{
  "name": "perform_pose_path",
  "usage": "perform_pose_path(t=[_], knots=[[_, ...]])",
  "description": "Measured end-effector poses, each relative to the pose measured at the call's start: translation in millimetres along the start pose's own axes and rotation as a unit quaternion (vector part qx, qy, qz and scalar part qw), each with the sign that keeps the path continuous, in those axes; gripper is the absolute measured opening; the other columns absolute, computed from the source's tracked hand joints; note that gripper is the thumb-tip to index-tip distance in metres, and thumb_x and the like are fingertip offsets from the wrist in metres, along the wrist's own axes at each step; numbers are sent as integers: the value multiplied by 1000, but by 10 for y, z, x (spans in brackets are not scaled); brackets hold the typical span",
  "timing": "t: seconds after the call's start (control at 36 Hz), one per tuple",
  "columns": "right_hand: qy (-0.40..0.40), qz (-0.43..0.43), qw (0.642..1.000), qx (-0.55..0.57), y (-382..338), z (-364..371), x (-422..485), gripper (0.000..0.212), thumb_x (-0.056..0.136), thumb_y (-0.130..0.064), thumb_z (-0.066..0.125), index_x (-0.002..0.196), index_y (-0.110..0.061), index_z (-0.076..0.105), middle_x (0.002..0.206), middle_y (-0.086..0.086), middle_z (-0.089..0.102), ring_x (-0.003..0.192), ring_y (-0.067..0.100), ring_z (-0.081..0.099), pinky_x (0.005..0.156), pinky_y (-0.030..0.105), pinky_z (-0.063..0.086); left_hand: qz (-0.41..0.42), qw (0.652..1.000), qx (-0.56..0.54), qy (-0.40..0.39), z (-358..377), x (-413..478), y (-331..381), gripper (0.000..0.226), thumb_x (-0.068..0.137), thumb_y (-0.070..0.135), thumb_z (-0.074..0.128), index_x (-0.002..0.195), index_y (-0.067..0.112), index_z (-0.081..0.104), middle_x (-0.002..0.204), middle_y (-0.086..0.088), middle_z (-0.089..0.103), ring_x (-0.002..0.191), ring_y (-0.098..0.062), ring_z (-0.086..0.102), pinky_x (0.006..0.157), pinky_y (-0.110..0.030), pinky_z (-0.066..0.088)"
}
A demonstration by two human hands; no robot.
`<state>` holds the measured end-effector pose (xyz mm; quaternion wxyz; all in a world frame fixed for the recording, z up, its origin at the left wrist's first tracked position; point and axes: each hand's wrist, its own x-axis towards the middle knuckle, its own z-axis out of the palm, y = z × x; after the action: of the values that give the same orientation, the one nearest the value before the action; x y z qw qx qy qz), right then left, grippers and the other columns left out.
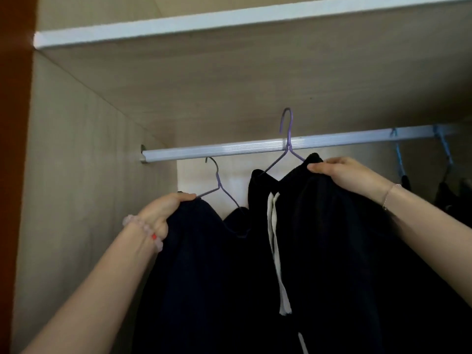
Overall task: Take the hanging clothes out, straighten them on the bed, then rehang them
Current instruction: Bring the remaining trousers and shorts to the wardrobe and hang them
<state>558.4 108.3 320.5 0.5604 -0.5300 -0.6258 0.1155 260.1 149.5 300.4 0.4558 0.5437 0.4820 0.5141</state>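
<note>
So this is either right at the start or right at the end, and one shot can't really settle which. Both dark garments are up in the wardrobe on purple wire hangers, but neither hook is on the rail (255,146). The left hanger (219,185) has its hook just under the rail, and the right hanger (288,139) has its hook poking up above it, in front. Further along to the right, past the right hand, a couple more dark things hang on blue hangers (398,159) that do look hooked on. No bed in view, so the straightening part isn't something I can judge.

Grips: the left hand (161,213) is closed tight on the shoulder of the navy garment (204,264), thumb on top, fabric bunched under the fingers, with the hanger wire coming out just above the knuckles. The right hand (342,175) is pinched shut on the top edge of the black garment (344,238), fingertips curled over the cloth, the hanger's neck just to the left of that grip. White drawstrings (274,238) dangle down between the two hands.

It's dark in there, so where one garment ends and the other starts below the hands is a bit of a guess.
</note>
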Motion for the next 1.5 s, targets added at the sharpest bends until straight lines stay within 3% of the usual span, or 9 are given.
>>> perform_pose_path(t=[0.17, 0.31, 0.47, 0.58, 0.75, 0.89, 1.14, 1.28, 1.5], knots=[[-20, 0, 999, -32, 13, 197, 90, 25, 98, -28, 61, 89, -5, 62, 78, 8, 60, 63, 15, 53, 60, 26, 41, 39, 999, -24, -5, -96, -14, 103, 24, 91, 22, 54, 75, 5, 60, 55, -11, 65, 67, -25, 57, 67, -33, 47], [-61, 23, 996, -61, 200, 408, 73, 31, 98, -26, 62, 71, -10, 58, 72, 6, 61, 61, 15, 56, 56, 25, 43, 108, 992, -49, 41, -145, -49, 77, 25, 89, 19, 58, 105, 0, 62, 81, -14, 64, 70, -24, 61, 63, -34, 50], [-59, 29, 996, -52, 237, 500, 57, 37, 98, -25, 62, 65, -11, 55, 66, 3, 58, 57, 15, 54, 43, 16, 44, 180, 977, -43, 102, -75, -195, -164, 14, 91, 16, 56, 94, 3, 60, 80, -13, 64, 68, -23, 61, 56, -29, 47], [-65, 24, 995, -71, 225, 515, 30, 39, 99, -27, 61, 63, -13, 52, 65, 2, 56, 57, 14, 52, 51, 24, 39, 191, 973, -43, 120, -5, -232, -475, 13, 93, 16, 53, 84, 9, 61, 80, -12, 64, 70, -24, 61, 59, -30, 47], [-63, 2, 986, -153, 155, 455, -33, 35, 98, -38, 58, 81, -7, 56, 77, 7, 57, 68, 20, 53, 60, 29, 37, 230, 957, 58, 169, -67, -172, -714, 19, 93, 26, 52, 81, 14, 60, 84, -12, 67, 84, -31, 65, 77, -39, 51], [-62, -14, 978, -198, 146, 420, -83, 46, 100, -40, 55, 110, 3, 67, 96, 12, 63, 84, 24, 58, 75, 32, 42, 263, 902, 293, 176, -181, -203, -601, 20, 92, 34, 51, 84, 17, 58, 83, -5, 62, 90, -30, 60, 72, -30, 40], [-126, 15, 991, -34, 264, 235, -213, 7, 97, -29, 61, 93, -29, 67, 99, -5, 71, 83, 11, 67, 68, 22, 48, 161, 968, 189, 28, -182, -194, -258, 22, 74, 20, 71, 93, 11, 62, 83, -6, 63, 76, -22, 60, 63, -29, 43], [-141, 7, 990, -20, 261, 244, -214, 24, 95, -14, 56, 109, -32, 65, 102, -4, 71, 91, 14, 67, 75, 24, 49, 139, 979, 143, 41, -90, -83, -177, 37, 78, -1, 62, 115, 3, 59, 90, -5, 63, 93, -23, 58, 87, -32, 46], [-157, 4, 987, 27, 233, 275, -245, 28, 96, -5, 53, 112, -23, 67, 97, 1, 72, 86, 18, 68, 77, 25, 52, 142, 975, 149, 86, 101, 66, -214, 38, 81, -12, 43, 115, -1, 55, 113, -11, 60, 103, -25, 53, 89, -35, 45]])
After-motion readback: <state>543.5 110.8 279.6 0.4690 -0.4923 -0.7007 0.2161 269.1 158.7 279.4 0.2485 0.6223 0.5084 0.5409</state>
